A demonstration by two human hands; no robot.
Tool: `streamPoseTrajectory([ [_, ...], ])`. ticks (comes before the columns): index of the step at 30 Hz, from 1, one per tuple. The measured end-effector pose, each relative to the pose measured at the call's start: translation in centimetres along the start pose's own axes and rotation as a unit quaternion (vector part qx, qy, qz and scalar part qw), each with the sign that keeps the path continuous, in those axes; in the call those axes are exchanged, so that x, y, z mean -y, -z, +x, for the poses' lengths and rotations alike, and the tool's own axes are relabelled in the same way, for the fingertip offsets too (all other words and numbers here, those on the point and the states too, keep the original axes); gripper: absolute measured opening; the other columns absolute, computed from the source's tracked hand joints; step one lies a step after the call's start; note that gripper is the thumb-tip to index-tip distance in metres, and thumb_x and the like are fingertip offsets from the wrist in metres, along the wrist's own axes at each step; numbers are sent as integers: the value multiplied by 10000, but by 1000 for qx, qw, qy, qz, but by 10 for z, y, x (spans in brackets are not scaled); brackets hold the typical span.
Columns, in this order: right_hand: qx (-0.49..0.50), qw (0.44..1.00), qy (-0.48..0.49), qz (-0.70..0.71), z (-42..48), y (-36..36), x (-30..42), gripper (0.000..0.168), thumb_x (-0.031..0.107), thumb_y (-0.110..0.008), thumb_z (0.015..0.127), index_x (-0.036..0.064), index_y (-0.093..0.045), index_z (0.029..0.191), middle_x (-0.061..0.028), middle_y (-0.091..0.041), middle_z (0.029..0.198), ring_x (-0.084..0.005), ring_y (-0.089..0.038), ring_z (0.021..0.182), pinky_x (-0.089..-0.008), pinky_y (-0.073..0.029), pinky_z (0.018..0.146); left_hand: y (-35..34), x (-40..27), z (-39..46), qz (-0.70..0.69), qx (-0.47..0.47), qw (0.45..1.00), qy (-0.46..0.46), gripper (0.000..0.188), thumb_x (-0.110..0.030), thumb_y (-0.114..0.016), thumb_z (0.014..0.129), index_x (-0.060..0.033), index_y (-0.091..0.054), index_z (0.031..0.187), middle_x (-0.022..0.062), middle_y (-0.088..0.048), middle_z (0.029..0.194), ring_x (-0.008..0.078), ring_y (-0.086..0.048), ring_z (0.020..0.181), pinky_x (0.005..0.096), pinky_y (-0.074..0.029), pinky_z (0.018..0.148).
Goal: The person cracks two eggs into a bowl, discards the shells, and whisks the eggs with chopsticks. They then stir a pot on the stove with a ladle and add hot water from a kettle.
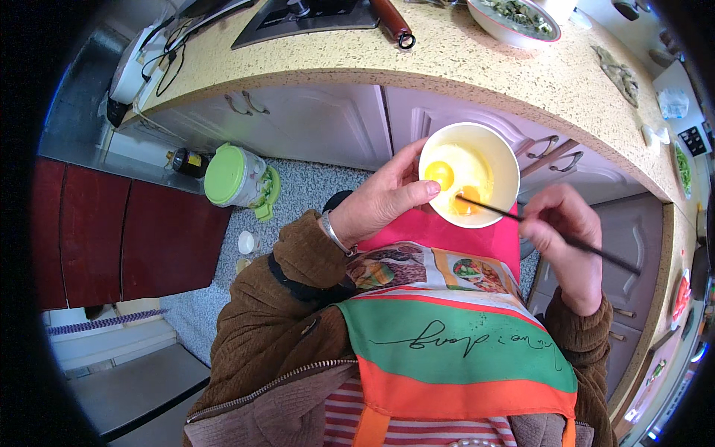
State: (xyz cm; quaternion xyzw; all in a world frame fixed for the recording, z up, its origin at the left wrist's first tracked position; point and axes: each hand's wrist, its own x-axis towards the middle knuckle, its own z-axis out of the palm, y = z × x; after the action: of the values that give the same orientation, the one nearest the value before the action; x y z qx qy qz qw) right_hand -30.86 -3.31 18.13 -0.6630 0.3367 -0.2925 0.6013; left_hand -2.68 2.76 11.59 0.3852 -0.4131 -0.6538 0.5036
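Note:
A white bowl [505,162] holds raw eggs, with two yellow yolks [439,175] visible in clear egg white. My left hand [385,195] grips the bowl's left side, its thumb over the rim and its fingers mostly hidden behind the wall. In my right hand [564,234] are dark chopsticks [497,210], slightly blurred, so I cannot tell whether both sticks lie together. Their tips reach into the bowl at the lower yolk. The bowl is over my lap, in front of the counter's edge.
The speckled counter [335,58] curves ahead, bearing an induction cooktop [318,17], a brown pan handle [392,22] and a red-rimmed bowl of greens [516,22]. Cabinet doors [313,120] lie below. A green-lidded bucket [225,176] and a small white cup [246,242] stand on the floor at left.

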Motion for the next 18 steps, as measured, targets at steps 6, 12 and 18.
streamPoseTrajectory([
  [6,49,966,148,-206,18,-13,6,151,-32,-752,878,-10,-723,1024,-131,-712,964,-249,-692,899,-339,-538,811,11,12,-4,-21,-2,1000,-1,777,-299,-689,1015,14,-283,1599,120,-517,1465,195,-523,1342,350,-477,1101],
  [12,15,968,126,-217,13,-21,9,103,-39,-705,919,-34,-718,1022,-136,-713,903,-215,-686,819,-303,-530,752,17,7,-11,-23,-21,1000,-5,810,-272,-682,980,28,-272,1611,160,-476,1536,242,-461,1434,395,-361,1223],
  [18,4,963,114,-243,12,-27,16,106,28,-640,988,-61,-696,997,-139,-714,890,-222,-691,780,-313,-537,743,25,9,-16,-15,-33,999,-25,805,-253,-687,984,30,-268,1610,155,-494,1504,227,-492,1390,382,-394,1190],
])
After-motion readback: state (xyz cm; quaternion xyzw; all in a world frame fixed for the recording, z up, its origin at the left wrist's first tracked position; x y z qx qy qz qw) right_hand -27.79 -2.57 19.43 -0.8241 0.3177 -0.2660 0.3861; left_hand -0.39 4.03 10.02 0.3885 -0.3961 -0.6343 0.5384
